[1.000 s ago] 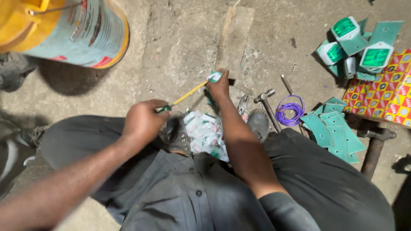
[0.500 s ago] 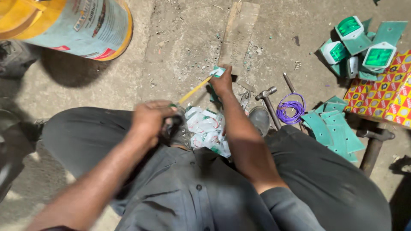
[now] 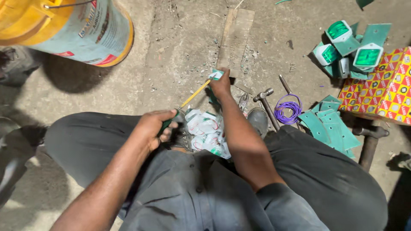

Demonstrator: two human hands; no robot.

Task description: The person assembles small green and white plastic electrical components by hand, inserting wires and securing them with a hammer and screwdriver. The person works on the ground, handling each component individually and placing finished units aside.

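Here, just below the frame's centre, the left hand [image 3: 154, 128] is clenched on the green handle of a screwdriver [image 3: 188, 100]. Its yellow shaft runs up and to the right, the tip meeting a small green-and-white piece [image 3: 216, 75], probably a plastic fitting. The right hand [image 3: 222, 84] pinches that piece against the concrete floor [image 3: 180, 55], at the near end of a wooden plank [image 3: 234, 36], so the right hand is the nearer.

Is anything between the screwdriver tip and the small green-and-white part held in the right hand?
Nothing visible. The left hand grips the screwdriver, whose yellow shaft runs unobstructed up to the small part pinched in the right hand, above the bare concrete floor.
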